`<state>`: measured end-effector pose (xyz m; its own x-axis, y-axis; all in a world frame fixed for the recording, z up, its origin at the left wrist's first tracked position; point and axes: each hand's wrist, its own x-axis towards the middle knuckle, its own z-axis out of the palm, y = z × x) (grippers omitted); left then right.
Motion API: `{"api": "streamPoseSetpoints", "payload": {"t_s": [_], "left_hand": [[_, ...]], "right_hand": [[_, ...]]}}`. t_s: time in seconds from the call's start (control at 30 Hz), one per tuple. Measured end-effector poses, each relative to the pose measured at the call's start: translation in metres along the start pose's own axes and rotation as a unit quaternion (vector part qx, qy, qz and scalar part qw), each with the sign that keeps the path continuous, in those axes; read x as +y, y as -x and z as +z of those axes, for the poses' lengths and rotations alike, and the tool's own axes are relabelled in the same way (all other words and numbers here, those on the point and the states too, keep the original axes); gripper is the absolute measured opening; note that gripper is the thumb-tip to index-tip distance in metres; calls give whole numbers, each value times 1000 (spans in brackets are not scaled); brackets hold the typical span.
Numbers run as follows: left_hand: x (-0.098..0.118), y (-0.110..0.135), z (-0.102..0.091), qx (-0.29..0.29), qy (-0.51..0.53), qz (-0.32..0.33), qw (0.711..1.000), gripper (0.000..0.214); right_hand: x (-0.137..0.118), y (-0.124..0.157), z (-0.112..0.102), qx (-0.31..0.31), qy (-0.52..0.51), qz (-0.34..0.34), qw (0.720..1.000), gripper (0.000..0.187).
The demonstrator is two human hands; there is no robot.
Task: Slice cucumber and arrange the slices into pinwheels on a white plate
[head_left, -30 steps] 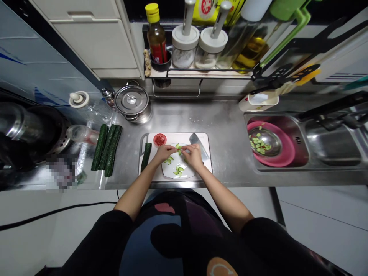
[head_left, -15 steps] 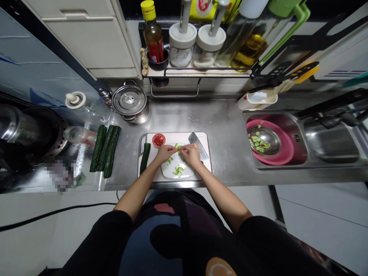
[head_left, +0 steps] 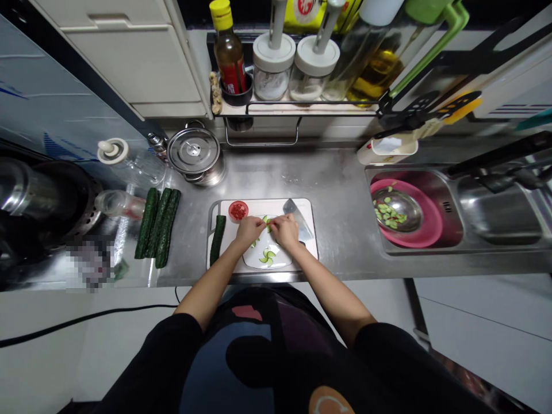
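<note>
My left hand [head_left: 249, 230] and my right hand [head_left: 285, 230] meet over a small white plate [head_left: 279, 262] that lies on the white cutting board [head_left: 310, 244]. Their fingertips pinch together at thin green cucumber slices [head_left: 268, 222] at the plate's far edge. More cucumber slices [head_left: 268, 257] lie in a curl on the near part of the plate. A red tomato slice [head_left: 238, 210] sits at the board's far left, a cucumber strip [head_left: 218, 237] lies along its left edge, and a cleaver [head_left: 297, 215] rests at the far right, next to my right hand.
Three long cucumber pieces [head_left: 157, 226] lie on the steel counter [head_left: 340, 195] left of the board. A lidded steel pot [head_left: 195, 153] stands behind. A pink basin [head_left: 430, 230] with a steel bowl sits in the sink at right. Bottles and jars fill the rack [head_left: 276, 106] above.
Both hands have drawn a little closer together over the far slices on the plate. The view has shifted slightly.
</note>
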<state>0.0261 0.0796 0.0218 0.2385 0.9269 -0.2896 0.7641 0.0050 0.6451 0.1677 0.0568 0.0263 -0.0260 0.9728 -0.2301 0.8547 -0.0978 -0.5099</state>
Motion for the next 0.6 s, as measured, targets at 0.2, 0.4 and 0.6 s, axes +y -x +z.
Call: {"api": "streamPoseSetpoints", "payload": {"t_s": [0.2, 0.4, 0.6], "left_hand": [[1, -1, 0, -6, -19, -2, 1000, 16], [1, -2, 1, -1, -14, -8, 1000, 17], [4, -2, -1, -7, -16, -14, 1000, 19]], "right_hand": [[1, 0, 2, -2, 17, -8, 1000, 19], [3, -1, 4, 0, 21, -17, 1000, 20], [3, -1, 5, 0, 27, -9, 1000, 19]]}}
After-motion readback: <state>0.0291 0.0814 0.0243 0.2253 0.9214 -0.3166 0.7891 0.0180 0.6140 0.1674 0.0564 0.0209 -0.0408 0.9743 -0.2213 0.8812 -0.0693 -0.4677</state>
